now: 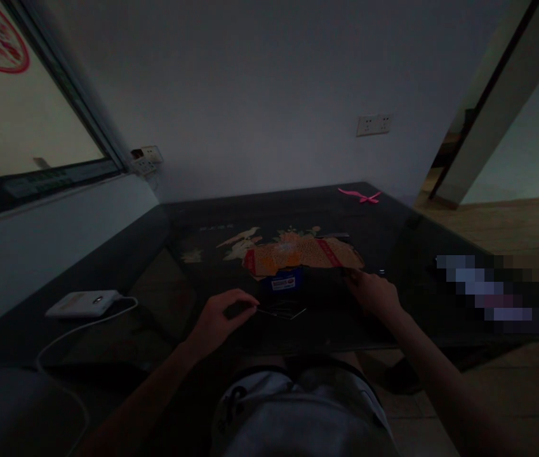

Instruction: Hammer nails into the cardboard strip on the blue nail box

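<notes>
The picture is dim. My left hand (224,314) is at the front of the dark table, thumb and forefinger pinched on one end of a thin shiny rod (269,311). More thin lines run beside it, forming a narrow angled shape. Just beyond stands a small blue box (286,281) with a white label. A flat tan patterned piece (310,252) with red bands and an orange patch lies behind and partly over the box. My right hand (374,295) is by that piece's right end, its fingers curled together in shadow; what they hold is hidden.
A white power bank (83,303) with a white cable lies at the left. A pink strip (362,196) is near the far right corner. A blurred-out object (485,292) lies on the right side. The table (250,212) meets the wall, which has sockets (374,124).
</notes>
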Motion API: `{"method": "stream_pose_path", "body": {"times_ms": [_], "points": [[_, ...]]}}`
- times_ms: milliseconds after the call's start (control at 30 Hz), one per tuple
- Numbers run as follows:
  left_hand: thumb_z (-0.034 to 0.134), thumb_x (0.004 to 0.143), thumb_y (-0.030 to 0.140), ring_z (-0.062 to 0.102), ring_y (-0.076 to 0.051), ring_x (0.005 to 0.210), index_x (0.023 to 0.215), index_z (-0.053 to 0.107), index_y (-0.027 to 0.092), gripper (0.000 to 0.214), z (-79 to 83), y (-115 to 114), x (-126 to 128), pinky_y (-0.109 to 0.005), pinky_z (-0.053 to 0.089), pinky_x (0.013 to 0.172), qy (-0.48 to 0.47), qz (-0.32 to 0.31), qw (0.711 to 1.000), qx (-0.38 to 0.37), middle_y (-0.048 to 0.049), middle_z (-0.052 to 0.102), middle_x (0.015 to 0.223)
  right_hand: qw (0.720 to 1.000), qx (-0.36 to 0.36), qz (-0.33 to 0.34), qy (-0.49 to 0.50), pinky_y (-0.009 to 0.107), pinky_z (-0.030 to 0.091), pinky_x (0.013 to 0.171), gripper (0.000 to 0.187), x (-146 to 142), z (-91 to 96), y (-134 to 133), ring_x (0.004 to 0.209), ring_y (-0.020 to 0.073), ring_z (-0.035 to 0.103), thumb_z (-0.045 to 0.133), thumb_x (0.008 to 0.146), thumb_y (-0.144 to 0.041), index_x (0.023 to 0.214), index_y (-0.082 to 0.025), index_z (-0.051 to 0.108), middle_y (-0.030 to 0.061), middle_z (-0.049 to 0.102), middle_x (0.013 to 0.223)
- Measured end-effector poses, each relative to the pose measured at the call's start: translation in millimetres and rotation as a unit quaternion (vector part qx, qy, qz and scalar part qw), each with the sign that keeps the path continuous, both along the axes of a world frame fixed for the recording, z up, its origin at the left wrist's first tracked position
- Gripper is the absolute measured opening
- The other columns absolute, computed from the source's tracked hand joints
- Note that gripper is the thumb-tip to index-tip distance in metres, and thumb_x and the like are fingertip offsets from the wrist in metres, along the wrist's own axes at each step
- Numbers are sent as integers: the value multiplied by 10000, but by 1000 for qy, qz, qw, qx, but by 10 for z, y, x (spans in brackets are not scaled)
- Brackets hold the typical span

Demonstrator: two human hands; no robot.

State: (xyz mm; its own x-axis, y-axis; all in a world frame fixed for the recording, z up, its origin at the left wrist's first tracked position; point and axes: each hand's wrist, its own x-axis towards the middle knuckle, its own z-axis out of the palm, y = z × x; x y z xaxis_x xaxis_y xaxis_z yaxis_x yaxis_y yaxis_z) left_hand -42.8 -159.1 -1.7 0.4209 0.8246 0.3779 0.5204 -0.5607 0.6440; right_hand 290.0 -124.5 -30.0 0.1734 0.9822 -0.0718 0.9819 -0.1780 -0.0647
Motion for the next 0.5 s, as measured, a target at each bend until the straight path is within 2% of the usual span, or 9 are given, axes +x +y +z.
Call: {"method": "stream_pose_path", "body": {"times_ms": [100,200,333,500], "points": [[630,727,294,611,-132,733,802,644,170,146,83,72,46,-244,491,711,-85,54,994,-47,-23,666,794,1000,-4,-2,-1,356,457,637,453,0,6,0,810,281,650,261,885,-461,1177,-253,538,128,680,929],[682,664,301,623,-147,721,782,655,158,188,131,180,93,-248,502,681,-170,90,975,-111,-35,678,786,1000,-9,-8,0,352,458,650,458,-4,14,-1,826,273,647,260,887,-467,1186,-255,535,123,677,947],[712,626,304,628,-155,727,774,673,147,219,137,301,113,-255,500,686,-220,102,956,-164,-46,686,789,1000,-8,-12,-4,350,461,654,455,-8,9,-3,828,271,647,271,885,-463,1191,-256,537,123,677,934],[714,632,308,628,-149,733,772,671,132,229,76,373,88,-256,499,713,-262,101,944,-173,-53,688,786,1000,-8,-18,-2,350,461,651,448,-4,-14,8,829,274,647,290,881,-464,1201,-263,530,119,677,948]]}}
